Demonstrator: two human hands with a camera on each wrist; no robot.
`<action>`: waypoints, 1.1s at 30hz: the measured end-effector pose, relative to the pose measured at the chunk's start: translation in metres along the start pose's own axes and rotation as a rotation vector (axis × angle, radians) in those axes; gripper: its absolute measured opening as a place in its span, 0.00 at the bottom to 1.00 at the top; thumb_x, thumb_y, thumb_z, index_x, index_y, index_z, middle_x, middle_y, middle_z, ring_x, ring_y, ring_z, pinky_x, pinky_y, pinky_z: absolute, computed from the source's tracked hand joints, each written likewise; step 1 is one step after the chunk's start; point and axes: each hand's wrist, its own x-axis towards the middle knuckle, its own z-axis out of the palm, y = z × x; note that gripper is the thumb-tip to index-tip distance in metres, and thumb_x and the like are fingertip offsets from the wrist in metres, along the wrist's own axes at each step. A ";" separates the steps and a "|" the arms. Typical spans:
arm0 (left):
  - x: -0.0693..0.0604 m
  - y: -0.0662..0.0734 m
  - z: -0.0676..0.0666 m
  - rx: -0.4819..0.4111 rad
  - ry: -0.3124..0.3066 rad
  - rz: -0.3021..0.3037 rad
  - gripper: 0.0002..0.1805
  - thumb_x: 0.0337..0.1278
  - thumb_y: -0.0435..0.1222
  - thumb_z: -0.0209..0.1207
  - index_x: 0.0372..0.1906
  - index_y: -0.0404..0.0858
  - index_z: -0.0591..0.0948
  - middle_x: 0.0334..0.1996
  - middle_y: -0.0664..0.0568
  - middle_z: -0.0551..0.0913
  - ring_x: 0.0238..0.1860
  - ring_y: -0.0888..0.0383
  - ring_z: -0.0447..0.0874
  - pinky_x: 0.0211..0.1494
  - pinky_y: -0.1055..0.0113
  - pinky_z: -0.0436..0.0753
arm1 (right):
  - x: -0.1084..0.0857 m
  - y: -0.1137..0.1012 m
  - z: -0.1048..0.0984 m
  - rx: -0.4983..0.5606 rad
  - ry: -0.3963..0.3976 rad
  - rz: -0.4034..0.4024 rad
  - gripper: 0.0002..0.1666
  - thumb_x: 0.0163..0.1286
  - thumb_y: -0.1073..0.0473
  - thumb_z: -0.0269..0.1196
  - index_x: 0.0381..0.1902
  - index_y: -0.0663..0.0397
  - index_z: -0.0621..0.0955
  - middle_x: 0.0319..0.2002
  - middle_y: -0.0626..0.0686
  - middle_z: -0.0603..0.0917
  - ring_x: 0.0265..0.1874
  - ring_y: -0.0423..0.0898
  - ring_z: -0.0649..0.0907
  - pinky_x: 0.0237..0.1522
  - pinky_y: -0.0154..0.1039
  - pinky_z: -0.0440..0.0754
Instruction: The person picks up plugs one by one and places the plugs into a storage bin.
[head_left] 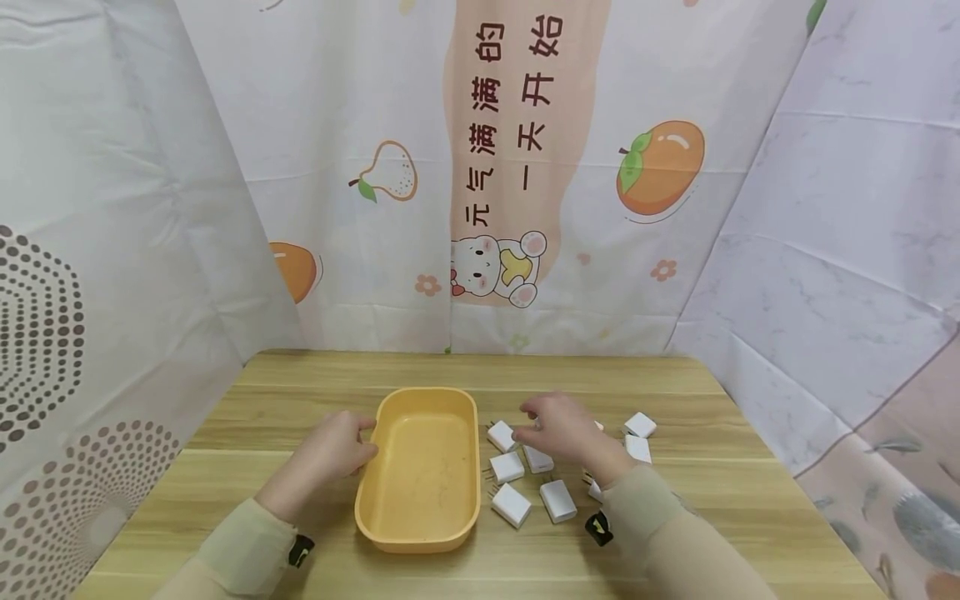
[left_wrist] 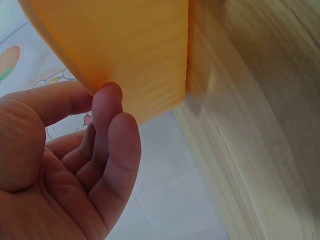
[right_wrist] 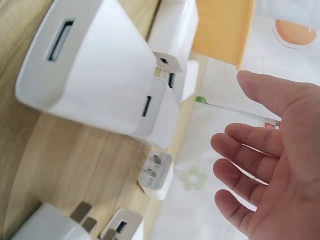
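A yellow tray (head_left: 420, 475) stands on the wooden table, nothing inside it. My left hand (head_left: 333, 450) is at its left side; in the left wrist view the thumb and fingers of that hand (left_wrist: 75, 155) meet at the tray's rim (left_wrist: 125, 50) and pinch it. My right hand (head_left: 566, 429) hovers over several white charger blocks (head_left: 512, 505) right of the tray. The right wrist view has this hand (right_wrist: 270, 155) with fingers apart and slightly bent, holding nothing, beside the white chargers (right_wrist: 100, 65). Some chargers are partly hidden under the right hand and forearm.
More white chargers (head_left: 640, 424) lie at the right, beyond the right wrist. A printed curtain (head_left: 375, 250) hangs behind the wooden table (head_left: 285, 392), with further cloths at both sides.
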 end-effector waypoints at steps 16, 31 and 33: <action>0.001 0.001 0.001 -0.004 -0.001 -0.023 0.31 0.47 0.25 0.57 0.63 0.22 0.76 0.07 0.55 0.72 0.09 0.61 0.68 0.13 0.72 0.62 | 0.015 -0.004 0.024 -0.144 -0.118 0.066 0.25 0.61 0.42 0.73 0.50 0.51 0.87 0.41 0.47 0.87 0.49 0.53 0.83 0.59 0.64 0.67; 0.003 0.002 0.004 0.064 0.019 0.010 0.26 0.51 0.28 0.61 0.60 0.29 0.82 0.11 0.54 0.73 0.11 0.61 0.70 0.15 0.70 0.66 | 0.022 -0.011 0.030 -0.136 -0.164 0.084 0.21 0.62 0.45 0.73 0.17 0.43 0.76 0.17 0.41 0.72 0.25 0.42 0.75 0.57 0.63 0.66; 0.004 0.003 0.003 0.070 0.019 0.010 0.26 0.51 0.28 0.61 0.59 0.30 0.82 0.11 0.54 0.73 0.11 0.61 0.69 0.15 0.71 0.66 | 0.023 -0.011 0.029 -0.127 -0.167 0.092 0.23 0.62 0.46 0.73 0.16 0.44 0.75 0.16 0.41 0.72 0.25 0.42 0.75 0.57 0.64 0.65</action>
